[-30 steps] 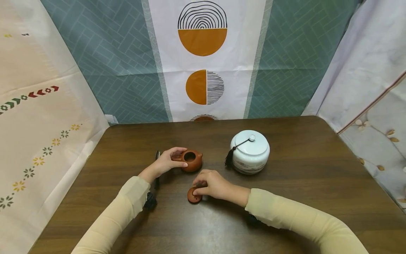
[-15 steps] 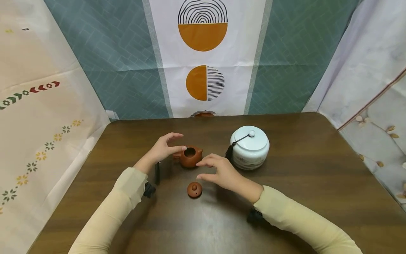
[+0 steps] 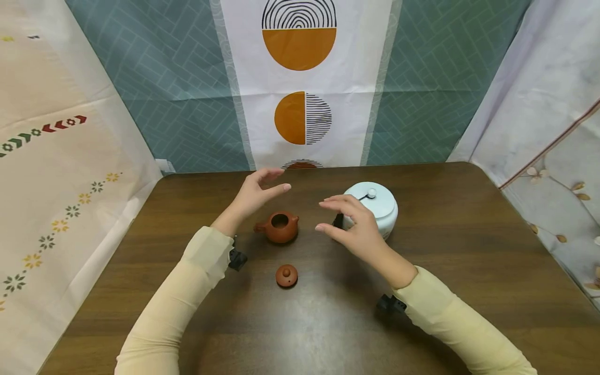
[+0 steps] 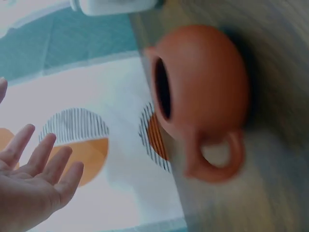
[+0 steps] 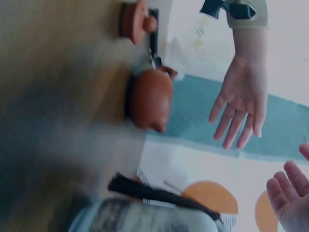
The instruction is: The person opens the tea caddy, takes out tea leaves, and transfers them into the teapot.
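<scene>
A reddish-brown clay teapot (image 3: 283,233) stands uncovered on the table, its handle to the left and its spout to the right. Its round knobbed lid (image 3: 286,276) lies just in front of it. My left hand (image 3: 259,194) is raised above and behind the teapot, fingers spread and holding nothing; the left wrist view has the teapot (image 4: 205,84) well apart from the fingers. My right hand (image 3: 360,229) hovers in front of the white lidded jar (image 3: 384,208), thumb and fingers apart with nothing between them. In the head view it covers part of the jar and its black tassel (image 3: 338,221).
A dark-handled utensil (image 5: 154,34) lies beyond the teapot and lid in the right wrist view; my left arm mostly hides it in the head view. The brown wooden table (image 3: 300,333) ends at a patterned cloth backdrop (image 3: 197,104), with more cloths at both sides.
My left hand has let go of the teapot and risen up and away. My right hand has left the lid and moved right and up toward the jar. Teapot and lid stay put.
</scene>
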Available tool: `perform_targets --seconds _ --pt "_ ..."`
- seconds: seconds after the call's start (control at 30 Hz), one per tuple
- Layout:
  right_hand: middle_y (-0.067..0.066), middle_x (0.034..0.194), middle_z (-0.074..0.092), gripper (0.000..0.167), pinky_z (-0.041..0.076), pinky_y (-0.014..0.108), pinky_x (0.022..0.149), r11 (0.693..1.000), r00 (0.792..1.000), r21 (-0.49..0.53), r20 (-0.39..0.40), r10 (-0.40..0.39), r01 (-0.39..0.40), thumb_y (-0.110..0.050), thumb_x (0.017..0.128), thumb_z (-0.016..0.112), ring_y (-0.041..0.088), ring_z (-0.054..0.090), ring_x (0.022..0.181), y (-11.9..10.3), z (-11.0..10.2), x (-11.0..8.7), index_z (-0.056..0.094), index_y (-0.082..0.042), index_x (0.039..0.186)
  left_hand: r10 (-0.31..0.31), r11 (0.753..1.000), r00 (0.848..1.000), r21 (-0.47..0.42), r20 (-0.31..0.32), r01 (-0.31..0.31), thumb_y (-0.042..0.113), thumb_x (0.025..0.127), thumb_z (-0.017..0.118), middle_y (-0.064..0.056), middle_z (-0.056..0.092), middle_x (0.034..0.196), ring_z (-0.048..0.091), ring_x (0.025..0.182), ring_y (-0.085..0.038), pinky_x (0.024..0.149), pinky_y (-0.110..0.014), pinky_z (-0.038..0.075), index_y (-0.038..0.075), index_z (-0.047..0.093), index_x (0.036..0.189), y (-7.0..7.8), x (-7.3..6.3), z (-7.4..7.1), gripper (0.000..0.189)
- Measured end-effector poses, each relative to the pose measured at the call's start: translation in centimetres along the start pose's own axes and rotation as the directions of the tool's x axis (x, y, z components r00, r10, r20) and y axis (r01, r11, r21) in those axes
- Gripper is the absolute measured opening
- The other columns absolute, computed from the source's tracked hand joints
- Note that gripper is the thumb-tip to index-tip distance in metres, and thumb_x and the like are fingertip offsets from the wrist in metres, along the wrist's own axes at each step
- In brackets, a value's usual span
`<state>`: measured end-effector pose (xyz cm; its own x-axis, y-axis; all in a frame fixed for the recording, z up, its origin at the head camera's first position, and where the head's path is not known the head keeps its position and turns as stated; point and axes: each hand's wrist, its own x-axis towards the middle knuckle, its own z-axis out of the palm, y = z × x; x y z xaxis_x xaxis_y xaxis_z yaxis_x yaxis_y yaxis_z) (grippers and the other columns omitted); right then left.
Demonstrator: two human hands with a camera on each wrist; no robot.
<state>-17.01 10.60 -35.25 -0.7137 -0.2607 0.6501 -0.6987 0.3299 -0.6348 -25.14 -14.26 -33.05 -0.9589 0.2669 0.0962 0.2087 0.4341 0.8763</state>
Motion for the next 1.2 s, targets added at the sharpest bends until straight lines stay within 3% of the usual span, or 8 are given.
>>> perform_targets --seconds 0.13,0.23,0.4,0.67,0.93,1.2 --pt "0.014 0.117 0.062 0.051 0.046 0.025 0.091 1.000 0.996 -0.011 -0.090 0.026 -0.027 0.001 0.067 0.083 0.022 0.055 0.111 0.5 -1.3 0.3 0.066 -0.001 0.115 0.031 0.999 0.999 -0.036 -0.024 -0.032 0.028 0.088 0.069 -0.007 0.053 0.136 0.045 0.129 -0.025 0.110 -0.047 0.034 0.011 0.054 0.131 1.2 0.7 1.1 0.048" --pt "0.015 0.119 0.060 0.056 0.047 0.032 0.091 0.998 0.988 -0.003 -0.141 0.066 -0.067 0.002 0.067 0.083 0.015 0.052 0.112 0.8 -2.2 0.4 0.063 0.000 0.119 0.032 0.997 0.999 -0.066 -0.026 -0.034 0.028 0.087 0.069 -0.006 0.052 0.137 0.045 0.130 -0.025 0.111 -0.047 0.032 0.012 0.054 0.131 2.1 1.1 1.9 0.049" --pt "0.014 0.126 0.055 0.065 0.046 0.038 0.094 0.989 0.973 -0.025 -0.186 0.139 -0.146 0.001 0.067 0.084 0.007 0.047 0.116 1.6 -3.4 0.0 0.058 -0.002 0.127 0.046 0.997 0.999 -0.068 -0.008 -0.046 0.030 0.088 0.068 -0.005 0.053 0.137 0.044 0.130 -0.024 0.110 -0.044 0.033 0.014 0.055 0.130 3.0 1.5 3.2 0.047" --pt "0.016 0.137 0.048 0.079 0.038 0.029 0.098 0.966 0.958 -0.103 -0.189 0.214 -0.237 -0.002 0.067 0.084 0.024 0.043 0.124 3.7 -5.0 -0.9 0.047 -0.003 0.137 0.094 0.995 0.995 -0.035 0.019 -0.093 0.030 0.088 0.068 -0.003 0.056 0.132 0.048 0.126 -0.019 0.107 -0.043 0.038 0.014 0.059 0.127 4.2 2.4 5.4 0.043" --pt "0.020 0.143 0.039 0.086 0.036 0.054 0.097 0.932 0.939 -0.153 -0.160 0.305 -0.329 -0.013 0.071 0.083 0.037 0.040 0.120 5.4 -6.3 -1.5 0.037 -0.002 0.142 0.120 0.992 0.992 -0.030 0.039 -0.119 0.032 0.085 0.071 0.001 0.057 0.131 0.048 0.126 -0.020 0.106 -0.041 0.039 0.016 0.061 0.125 5.4 2.9 8.0 0.044" --pt "0.023 0.147 0.033 0.090 0.036 0.056 0.102 0.899 0.907 -0.141 -0.139 0.398 -0.416 -0.016 0.074 0.082 0.042 0.039 0.127 6.9 -6.8 -2.4 0.029 0.002 0.145 0.162 0.987 0.983 -0.003 0.089 -0.162 0.029 0.087 0.070 0.001 0.056 0.132 0.048 0.126 -0.021 0.106 -0.039 0.040 0.017 0.061 0.125 5.5 3.6 10.6 0.041"
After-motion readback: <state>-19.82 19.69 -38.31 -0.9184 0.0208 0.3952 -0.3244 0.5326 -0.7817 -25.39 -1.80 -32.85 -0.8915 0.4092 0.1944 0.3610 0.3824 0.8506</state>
